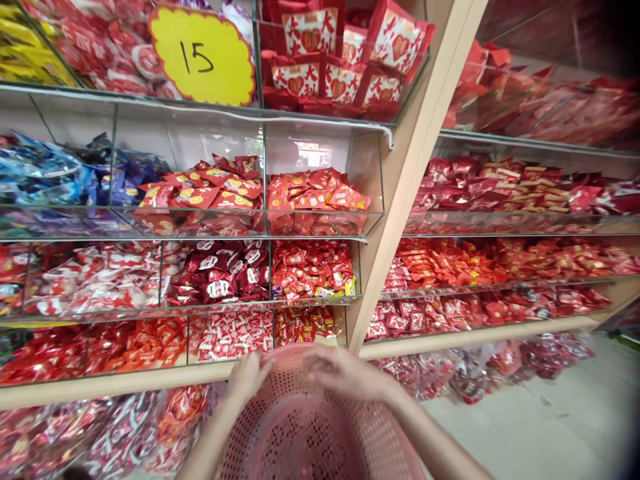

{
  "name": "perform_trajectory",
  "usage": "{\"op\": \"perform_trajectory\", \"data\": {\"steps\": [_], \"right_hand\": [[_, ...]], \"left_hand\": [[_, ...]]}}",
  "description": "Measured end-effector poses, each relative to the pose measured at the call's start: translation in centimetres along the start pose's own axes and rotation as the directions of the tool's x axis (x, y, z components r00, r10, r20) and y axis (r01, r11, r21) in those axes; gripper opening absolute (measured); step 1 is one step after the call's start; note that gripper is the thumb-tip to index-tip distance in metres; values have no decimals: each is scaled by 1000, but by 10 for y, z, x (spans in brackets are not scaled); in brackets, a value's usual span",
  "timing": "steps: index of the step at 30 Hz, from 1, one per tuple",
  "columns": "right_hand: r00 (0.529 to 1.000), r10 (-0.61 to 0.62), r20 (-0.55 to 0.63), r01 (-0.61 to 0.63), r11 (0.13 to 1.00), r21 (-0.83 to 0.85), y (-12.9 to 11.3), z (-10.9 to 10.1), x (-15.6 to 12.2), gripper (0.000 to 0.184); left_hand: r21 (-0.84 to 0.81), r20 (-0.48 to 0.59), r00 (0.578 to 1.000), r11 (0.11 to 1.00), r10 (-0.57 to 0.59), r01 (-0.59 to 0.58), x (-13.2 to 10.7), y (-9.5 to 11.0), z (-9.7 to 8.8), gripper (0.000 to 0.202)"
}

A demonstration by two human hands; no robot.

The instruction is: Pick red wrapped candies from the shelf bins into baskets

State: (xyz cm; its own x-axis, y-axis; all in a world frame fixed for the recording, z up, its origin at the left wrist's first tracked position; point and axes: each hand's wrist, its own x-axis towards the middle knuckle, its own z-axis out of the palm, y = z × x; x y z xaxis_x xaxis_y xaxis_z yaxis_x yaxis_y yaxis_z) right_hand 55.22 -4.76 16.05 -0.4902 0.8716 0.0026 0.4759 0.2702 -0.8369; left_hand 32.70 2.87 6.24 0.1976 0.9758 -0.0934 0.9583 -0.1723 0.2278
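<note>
A pink perforated plastic basket (313,427) is in front of me at the lower middle, with no candy visible inside. My left hand (247,375) grips its left far rim, thumb over the inner side and fingers mostly hidden outside. Over the right far part of the basket, my right hand (340,373) is blurred, its fingers stretched to the left and apart. Nothing shows in that hand; whether it touches the rim I cannot tell. Just beyond the hands are a bin of small red-and-white wrapped candies (235,333) and a bin of red-and-yellow ones (305,325).
Clear-walled shelves hold red packets (320,193), dark red candies (220,270) and blue packets (45,173). A yellow sign (203,57) reads 15. A wooden post (400,220) divides the shelving. Bagged candies (125,427) lie below, and pale floor (555,413) extends right.
</note>
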Motion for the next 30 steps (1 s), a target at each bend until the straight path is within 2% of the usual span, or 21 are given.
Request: {"op": "perform_trajectory", "data": {"steps": [2,3,5,8,11,14,16,19,25,30], "right_hand": [[984,-71,-162,61,996,-68,-18,-28,14,36],[961,-104,-255,68,987,-146,-27,-40,21,36],[907,-213,-363,66,924,-377,-46,-58,36,37],[865,-323,-384,-11,753,-658,-68,-69,58,49],[874,-312,-372,-122,601,-790,-76,-67,76,69],[903,-279,-327,-145,519,-842,-71,-65,92,91],[929,-242,-281,-129,499,-857,-66,-66,99,102],[952,-196,-234,-106,506,-856,-62,-74,106,105],[951,-209,-226,-91,510,-855,-59,-87,111,90],[953,-190,-237,-111,507,-855,-62,-79,114,86]], "left_hand": [[5,49,998,999,-43,43,-4,-14,-6,36],[7,60,996,998,-59,59,-7,-19,-7,35],[23,48,996,997,-75,74,-14,-25,-8,40],[60,10,994,993,-107,106,-24,-27,-3,47],[88,-37,991,987,-132,134,-30,-27,3,51],[85,-58,991,988,-123,128,-31,-27,6,51],[85,-55,991,989,-118,122,-31,-28,6,48],[91,-55,991,988,-120,124,-30,-27,5,46],[85,-48,991,988,-124,128,-30,-27,6,46],[69,-43,993,991,-112,115,-30,-27,5,46]]}}
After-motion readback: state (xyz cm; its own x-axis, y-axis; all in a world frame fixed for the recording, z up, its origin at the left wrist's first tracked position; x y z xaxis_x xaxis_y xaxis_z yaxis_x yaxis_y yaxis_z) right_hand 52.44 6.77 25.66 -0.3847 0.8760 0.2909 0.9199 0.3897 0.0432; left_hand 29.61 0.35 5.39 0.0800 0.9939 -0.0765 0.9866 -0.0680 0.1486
